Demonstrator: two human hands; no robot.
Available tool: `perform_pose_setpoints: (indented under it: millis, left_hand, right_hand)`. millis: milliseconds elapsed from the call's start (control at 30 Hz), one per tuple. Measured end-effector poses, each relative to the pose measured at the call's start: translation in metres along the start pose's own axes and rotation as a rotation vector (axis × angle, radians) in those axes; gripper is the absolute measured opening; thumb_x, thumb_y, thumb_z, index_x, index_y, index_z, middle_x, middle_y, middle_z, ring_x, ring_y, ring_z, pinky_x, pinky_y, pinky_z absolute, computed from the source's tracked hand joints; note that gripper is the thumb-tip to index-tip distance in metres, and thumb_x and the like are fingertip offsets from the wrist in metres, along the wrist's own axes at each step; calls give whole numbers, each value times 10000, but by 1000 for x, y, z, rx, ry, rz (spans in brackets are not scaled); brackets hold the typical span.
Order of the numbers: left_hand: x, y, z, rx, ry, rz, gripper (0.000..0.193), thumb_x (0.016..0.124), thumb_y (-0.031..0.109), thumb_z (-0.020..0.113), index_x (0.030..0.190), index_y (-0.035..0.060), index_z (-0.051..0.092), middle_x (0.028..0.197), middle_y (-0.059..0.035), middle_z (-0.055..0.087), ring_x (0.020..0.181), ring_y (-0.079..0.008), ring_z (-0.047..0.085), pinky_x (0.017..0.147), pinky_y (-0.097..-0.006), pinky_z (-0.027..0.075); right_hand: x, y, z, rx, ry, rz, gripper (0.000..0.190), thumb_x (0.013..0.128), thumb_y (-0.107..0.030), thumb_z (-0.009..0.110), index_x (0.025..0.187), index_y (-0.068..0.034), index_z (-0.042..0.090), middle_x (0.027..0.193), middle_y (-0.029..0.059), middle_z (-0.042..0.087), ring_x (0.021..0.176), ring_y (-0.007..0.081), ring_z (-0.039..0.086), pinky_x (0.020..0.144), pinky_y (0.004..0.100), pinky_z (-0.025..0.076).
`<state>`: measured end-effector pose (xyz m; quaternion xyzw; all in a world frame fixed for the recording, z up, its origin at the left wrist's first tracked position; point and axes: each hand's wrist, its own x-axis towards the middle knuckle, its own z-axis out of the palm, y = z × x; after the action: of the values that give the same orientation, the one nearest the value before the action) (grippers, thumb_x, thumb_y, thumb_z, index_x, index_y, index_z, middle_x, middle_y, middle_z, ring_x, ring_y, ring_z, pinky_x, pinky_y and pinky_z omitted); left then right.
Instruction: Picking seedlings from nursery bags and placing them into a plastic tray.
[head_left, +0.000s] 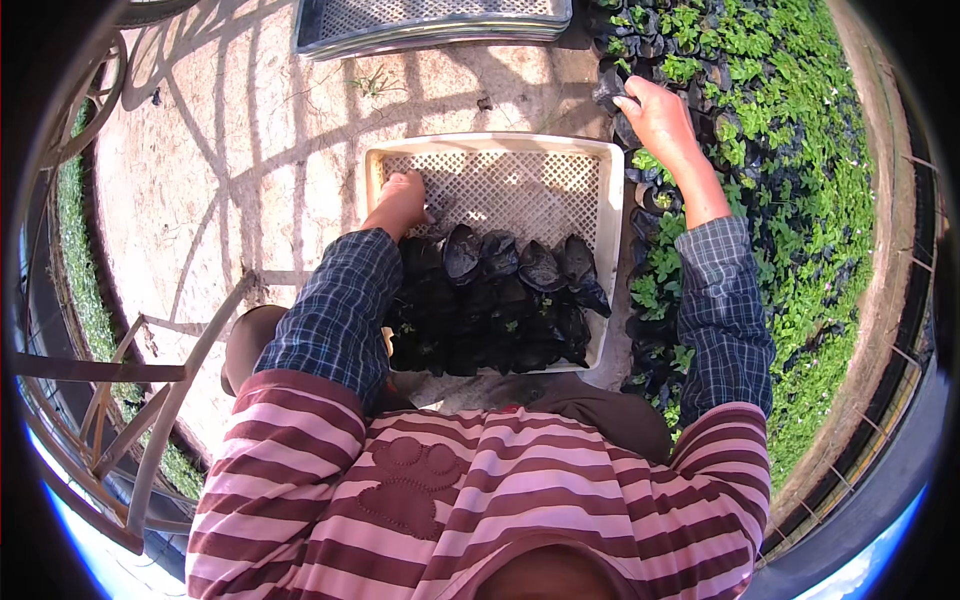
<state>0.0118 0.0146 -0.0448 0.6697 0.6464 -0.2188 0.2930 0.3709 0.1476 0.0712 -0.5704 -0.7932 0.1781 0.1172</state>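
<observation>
A pale plastic crate (615, 202) with a lattice floor lies before me. Black plastic nursery bags (495, 307) filled with soil are packed in its near half, a few with small green sprouts. My left hand (403, 201) reaches into the crate's left side, at the end of the bag rows; its fingers are partly hidden, so what it grips is unclear. Past the crate's far right corner, my right hand (660, 124) pinches a black nursery bag (609, 91) at the edge of the bed of potted seedlings (787, 150).
Stacked dark trays (435, 37) lie on the ground beyond the crate. A metal frame with curved bars (176, 405) stands at my left. Green seedlings in black bags run along my right, bordered by a dirt strip (885, 247). Shadows cross the pale ground (225, 150).
</observation>
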Motion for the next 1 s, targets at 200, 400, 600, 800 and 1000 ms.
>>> perform_pose_setpoints:
  millis: [200,400,600,800,1000]
  left_hand:
    - [14,-36,-63,-837,-495,7,281,928,290,612,959,12,609,789,-78,621,684,-156,627,625,-317,536]
    - [45,-64,-126,-758,344,-10,365,879,363,627,861,-1,604,727,-109,638,656,-190,627,620,-334,498]
    - [88,-31,-100,-223,252,116,447,812,375,683,944,-43,597,904,-241,652,880,-373,635,784,-456,493]
    - [134,25,-92,-142,63,57,799,666,394,797,1247,-66,498,1207,-291,554,1146,-372,551,945,-418,463]
    - [113,34,-100,-120,136,-2,842,617,393,824,1242,-58,485,1218,-262,547,1144,-374,536,952,-428,443]
  right_hand:
    - [-35,-94,64,287,-22,-299,201,799,-122,683,822,-13,516,758,202,552,746,410,548,651,443,439]
    - [-45,-184,148,29,-48,-706,56,742,-144,579,737,-91,564,743,67,589,763,253,607,670,393,477]
    - [-91,-208,193,88,-180,-905,80,795,-184,557,806,-125,609,801,17,621,829,217,620,735,359,475]
    - [-34,-96,101,326,178,-329,110,851,-170,565,895,-76,601,839,114,596,833,312,600,740,424,478]
    - [44,94,41,401,600,510,116,832,-94,628,935,-55,665,854,126,688,770,246,674,720,340,523]
